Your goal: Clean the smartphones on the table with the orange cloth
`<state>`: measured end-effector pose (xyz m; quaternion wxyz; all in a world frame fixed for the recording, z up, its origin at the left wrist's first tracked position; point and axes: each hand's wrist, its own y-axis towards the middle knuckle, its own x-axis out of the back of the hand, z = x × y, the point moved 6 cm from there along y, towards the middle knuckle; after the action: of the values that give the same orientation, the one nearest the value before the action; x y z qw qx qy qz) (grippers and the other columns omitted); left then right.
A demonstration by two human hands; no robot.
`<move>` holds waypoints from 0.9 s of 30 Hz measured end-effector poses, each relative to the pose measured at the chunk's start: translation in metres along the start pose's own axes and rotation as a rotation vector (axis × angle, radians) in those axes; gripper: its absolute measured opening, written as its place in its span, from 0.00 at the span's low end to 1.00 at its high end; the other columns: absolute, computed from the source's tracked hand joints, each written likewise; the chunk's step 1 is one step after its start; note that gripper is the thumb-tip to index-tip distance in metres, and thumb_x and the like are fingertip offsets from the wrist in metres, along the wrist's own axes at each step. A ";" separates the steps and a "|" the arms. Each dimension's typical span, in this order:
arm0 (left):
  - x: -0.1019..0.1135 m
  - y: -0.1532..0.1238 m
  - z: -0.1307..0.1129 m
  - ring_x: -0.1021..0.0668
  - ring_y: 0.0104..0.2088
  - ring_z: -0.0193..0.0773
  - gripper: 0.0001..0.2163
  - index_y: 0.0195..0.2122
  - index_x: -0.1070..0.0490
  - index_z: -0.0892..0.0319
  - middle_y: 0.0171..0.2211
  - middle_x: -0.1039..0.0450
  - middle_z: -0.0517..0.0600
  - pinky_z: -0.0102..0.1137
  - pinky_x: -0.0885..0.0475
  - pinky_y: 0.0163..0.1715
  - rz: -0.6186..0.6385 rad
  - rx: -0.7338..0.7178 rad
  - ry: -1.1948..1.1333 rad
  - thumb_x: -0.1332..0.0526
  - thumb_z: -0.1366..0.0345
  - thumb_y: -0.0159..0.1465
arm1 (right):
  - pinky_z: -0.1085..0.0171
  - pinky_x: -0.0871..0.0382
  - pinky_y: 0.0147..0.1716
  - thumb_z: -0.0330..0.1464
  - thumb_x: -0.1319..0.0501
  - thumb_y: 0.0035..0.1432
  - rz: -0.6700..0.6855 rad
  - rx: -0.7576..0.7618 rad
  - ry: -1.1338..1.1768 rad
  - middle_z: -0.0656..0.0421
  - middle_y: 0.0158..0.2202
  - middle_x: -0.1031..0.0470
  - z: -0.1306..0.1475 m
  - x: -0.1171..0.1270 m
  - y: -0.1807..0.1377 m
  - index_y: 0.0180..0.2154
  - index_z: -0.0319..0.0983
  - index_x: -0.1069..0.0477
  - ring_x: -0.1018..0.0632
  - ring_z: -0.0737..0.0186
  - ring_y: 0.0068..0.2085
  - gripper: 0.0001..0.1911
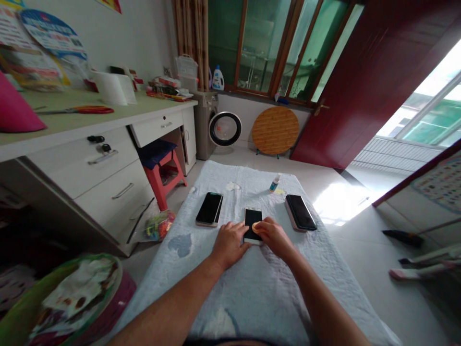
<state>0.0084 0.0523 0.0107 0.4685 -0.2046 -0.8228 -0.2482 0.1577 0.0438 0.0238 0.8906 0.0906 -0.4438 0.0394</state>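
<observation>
A white-framed smartphone (253,217) lies screen up in the middle of the cloth-covered table. My left hand (231,244) steadies it, fingers along its left edge and thumb by its lower end. Pinched in my right hand (276,234) is a small orange sponge pad (256,228), pressed on the dark screen; the fingers partly cover it. To the left lies a second smartphone (209,209) with a dark screen. On the right rests a thicker black smartphone (300,212) with a pinkish side. Beyond them stands a small spray bottle (274,183) with a blue label.
A pale blue cloth (237,178) covers the table. To the left are a white desk (108,168), a red stool (166,178) and a full waste bin (124,283). Further back are a washing machine (205,129) with its door open and a round wooden board (275,129).
</observation>
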 end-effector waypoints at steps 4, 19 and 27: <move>-0.002 0.000 0.002 0.29 0.52 0.50 0.22 0.54 0.30 0.57 0.57 0.31 0.53 0.43 0.35 0.51 0.000 0.014 0.004 0.36 0.55 0.60 | 0.68 0.35 0.38 0.30 0.42 0.59 0.021 0.055 0.034 0.58 0.34 0.32 0.014 -0.006 -0.025 0.37 0.42 0.23 0.27 0.65 0.37 0.09; -0.001 0.001 0.001 0.29 0.52 0.49 0.22 0.55 0.31 0.56 0.56 0.31 0.54 0.42 0.36 0.52 0.031 -0.015 -0.017 0.36 0.57 0.61 | 0.69 0.36 0.42 0.25 0.43 0.57 -0.098 -0.107 -0.174 0.55 0.37 0.27 -0.035 0.007 0.049 0.43 0.37 0.23 0.25 0.64 0.39 0.14; -0.002 0.002 0.003 0.29 0.50 0.49 0.21 0.54 0.31 0.56 0.56 0.30 0.54 0.42 0.35 0.51 0.031 -0.004 -0.043 0.35 0.58 0.60 | 0.68 0.36 0.42 0.26 0.44 0.58 -0.106 -0.097 -0.249 0.54 0.37 0.25 -0.027 -0.002 0.082 0.41 0.38 0.22 0.26 0.63 0.38 0.13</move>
<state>0.0087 0.0557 0.0079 0.4540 -0.2233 -0.8291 -0.2380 0.1654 0.1292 0.0170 0.8327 0.0752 -0.5470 -0.0408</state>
